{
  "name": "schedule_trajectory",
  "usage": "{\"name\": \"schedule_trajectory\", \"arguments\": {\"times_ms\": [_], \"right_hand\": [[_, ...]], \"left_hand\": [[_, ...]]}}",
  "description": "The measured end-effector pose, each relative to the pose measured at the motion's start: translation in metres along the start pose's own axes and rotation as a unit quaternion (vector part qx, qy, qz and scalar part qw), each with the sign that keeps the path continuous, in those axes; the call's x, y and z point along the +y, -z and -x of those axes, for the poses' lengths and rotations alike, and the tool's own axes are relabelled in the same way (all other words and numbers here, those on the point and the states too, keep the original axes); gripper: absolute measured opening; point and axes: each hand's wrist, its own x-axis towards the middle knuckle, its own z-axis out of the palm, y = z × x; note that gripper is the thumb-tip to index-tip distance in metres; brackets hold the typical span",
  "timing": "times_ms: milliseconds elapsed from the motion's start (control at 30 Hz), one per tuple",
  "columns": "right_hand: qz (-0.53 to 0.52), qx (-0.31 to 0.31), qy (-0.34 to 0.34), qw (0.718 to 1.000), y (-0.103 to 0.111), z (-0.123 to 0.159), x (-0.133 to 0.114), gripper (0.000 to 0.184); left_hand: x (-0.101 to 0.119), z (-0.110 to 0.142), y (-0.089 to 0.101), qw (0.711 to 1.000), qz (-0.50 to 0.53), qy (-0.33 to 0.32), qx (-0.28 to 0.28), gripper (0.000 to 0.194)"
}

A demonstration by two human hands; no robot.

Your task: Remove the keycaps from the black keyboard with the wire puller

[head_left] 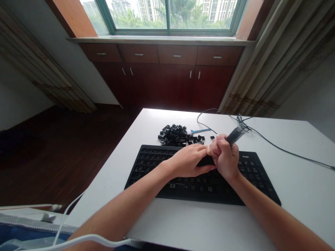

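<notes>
A black keyboard (167, 194) lies across the white table, with many of its keycaps off and bare key sockets showing. My right hand (226, 158) is closed in a fist around a dark, flat-handled tool (235, 135) above the keyboard's right-middle part. The tool's handle points up and away, and its working end is hidden by my fingers. Stretched out over the middle of the keys, my left hand (192, 160) has its thumb apart from the fingers. Its fingertips touch the right fist. Behind the keyboard sits a heap of loose black keycaps (174, 135).
A blue brush (200, 130) rests beside the heap. The keyboard's thin black cable (282, 148) is bundled at the back and runs to the right edge. A white cable (86, 238) crosses the lower left. Cabinets (176, 76) stand under the window beyond the table (295, 181).
</notes>
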Motion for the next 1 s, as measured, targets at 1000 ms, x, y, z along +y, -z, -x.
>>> {"name": "schedule_trajectory", "arguments": {"times_ms": [1000], "right_hand": [[0.040,0.048,-0.001,0.998,-0.0008,-0.0056,-0.0044,0.044]], "left_hand": [[0.0007,-0.0003,-0.0059,0.998,-0.064,-0.014,0.001,0.042]]}}
